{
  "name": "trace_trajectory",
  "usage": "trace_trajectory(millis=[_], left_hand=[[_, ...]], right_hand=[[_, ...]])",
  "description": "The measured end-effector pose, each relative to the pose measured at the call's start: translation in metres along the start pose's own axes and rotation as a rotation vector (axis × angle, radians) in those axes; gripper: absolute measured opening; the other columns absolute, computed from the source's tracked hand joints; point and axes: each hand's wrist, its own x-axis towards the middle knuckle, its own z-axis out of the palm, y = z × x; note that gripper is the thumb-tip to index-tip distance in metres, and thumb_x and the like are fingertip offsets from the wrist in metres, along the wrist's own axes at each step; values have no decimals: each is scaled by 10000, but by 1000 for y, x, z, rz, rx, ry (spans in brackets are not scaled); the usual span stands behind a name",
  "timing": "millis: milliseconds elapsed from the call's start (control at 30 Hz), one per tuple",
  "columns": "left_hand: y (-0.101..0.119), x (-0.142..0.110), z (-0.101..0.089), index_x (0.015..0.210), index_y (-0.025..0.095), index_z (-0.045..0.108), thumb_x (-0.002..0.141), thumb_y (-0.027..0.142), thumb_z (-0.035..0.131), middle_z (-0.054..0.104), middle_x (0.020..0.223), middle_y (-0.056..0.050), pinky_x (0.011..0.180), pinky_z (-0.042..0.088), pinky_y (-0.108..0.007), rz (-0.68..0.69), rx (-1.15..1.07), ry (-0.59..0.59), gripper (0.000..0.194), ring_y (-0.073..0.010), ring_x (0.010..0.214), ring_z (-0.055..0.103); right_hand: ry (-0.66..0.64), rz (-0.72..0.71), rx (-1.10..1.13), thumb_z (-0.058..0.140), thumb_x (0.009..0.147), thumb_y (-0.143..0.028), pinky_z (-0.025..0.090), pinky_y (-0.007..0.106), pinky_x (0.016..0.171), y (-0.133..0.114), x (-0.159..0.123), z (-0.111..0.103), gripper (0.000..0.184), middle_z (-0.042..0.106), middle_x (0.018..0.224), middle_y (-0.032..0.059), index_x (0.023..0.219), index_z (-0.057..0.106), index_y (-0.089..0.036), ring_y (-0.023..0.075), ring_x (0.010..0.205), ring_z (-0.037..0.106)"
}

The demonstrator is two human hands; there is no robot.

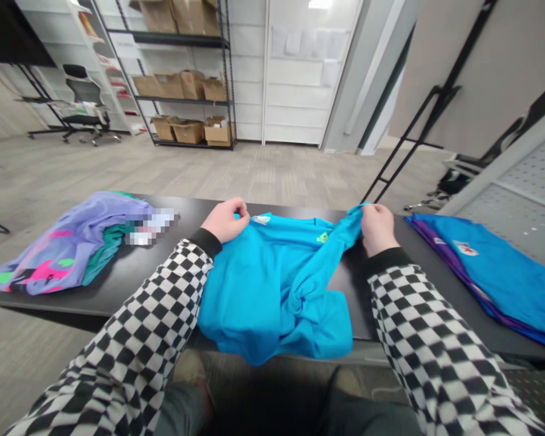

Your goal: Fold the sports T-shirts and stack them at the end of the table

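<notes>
Two bare hands are on one bright turquoise-blue T-shirt (272, 290), which lies on a black tabletop (181, 221) and droops over the front edge toward our lap. Our left hand (224, 220) is mostly closed, fingers curled and pinching the collar beside a small white neck label (261, 219). Our right hand (378, 229) is closed around a twisted, gathered length of the shirt further along the neckline, though we can't tell exactly which part. We judge that the two grips sit apart to lift the top edge and keep it stretched between them, while the rest bunches into a loose diagonal fold. A small green chest print (322, 238) shows between the hands. Black ribbed cuffs (211, 241) and black-and-white checkered sleeves (154, 303) run back toward us. To our left lies a heap with a lavender garment with pink and green print (68, 242) over a teal garment (97, 266), with a pixelated blur at its end. To our right, a folded bright blue shirt with a red-and-white badge (495, 272) lies on a purple garment (454, 266), both kept just beyond the right hand.
</notes>
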Motion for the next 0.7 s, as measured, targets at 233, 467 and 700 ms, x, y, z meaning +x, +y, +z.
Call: trace_trajectory(millis=[233,467,700], left_hand=[[16,-5,21,1219,252,795,914,583,759,739,835,-18,726,451,-336,33,145,-263,451,-246,791,691],[6,-7,17,1357,256,817,689,786,914,850,1133,-124,926,524,-395,-111,250,-430,858,-402,1081,783],[37,-11,28,1400,201,786,1014,707,648,776,1397,-202,1168,503,-540,-104,257,-101,652,-420,1338,704]], right_hand=[[-287,-637,-311,678,898,-357,445,558,1300,-19,-40,9,589,684,1548,230,1452,697,-158,383,1472,619],[-684,-407,-675,982,706,-470,586,556,1085,-17,-46,9,488,839,1176,179,1108,845,-229,426,1170,771],[-981,-316,-747,860,863,-407,529,346,704,-57,-68,-7,236,745,745,49,753,747,-232,261,761,727]])
